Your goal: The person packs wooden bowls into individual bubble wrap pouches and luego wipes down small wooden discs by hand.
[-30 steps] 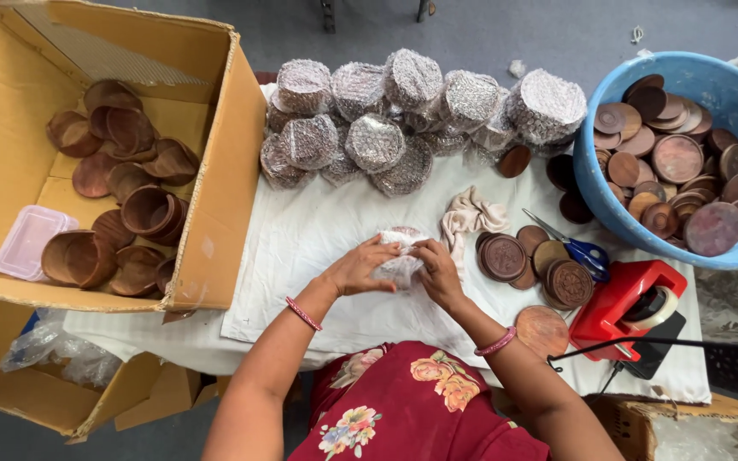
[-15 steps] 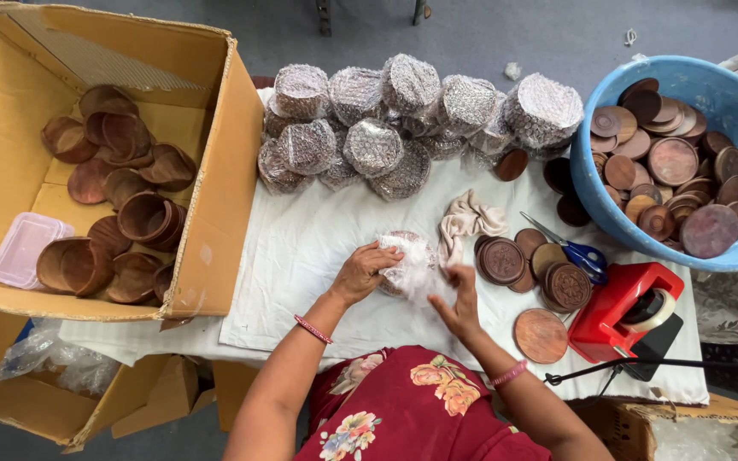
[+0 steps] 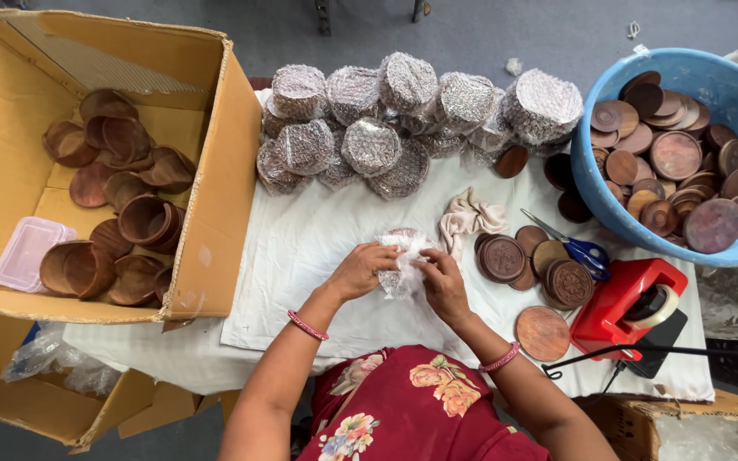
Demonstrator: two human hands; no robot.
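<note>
Head view: our left hand and right hand both grasp a bubble-wrapped bundle just above the cloth-covered desk, its contents hidden by the wrap. Our fingers cover its sides. Beside it lie brown wooden discs, partly overlapping.

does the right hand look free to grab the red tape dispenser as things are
Probably not at once. The right hand and the left hand both grip a bubble-wrapped piece. The path itself looks open: the red tape dispenser sits to its right, with only flat wooden discs lying between.
</note>
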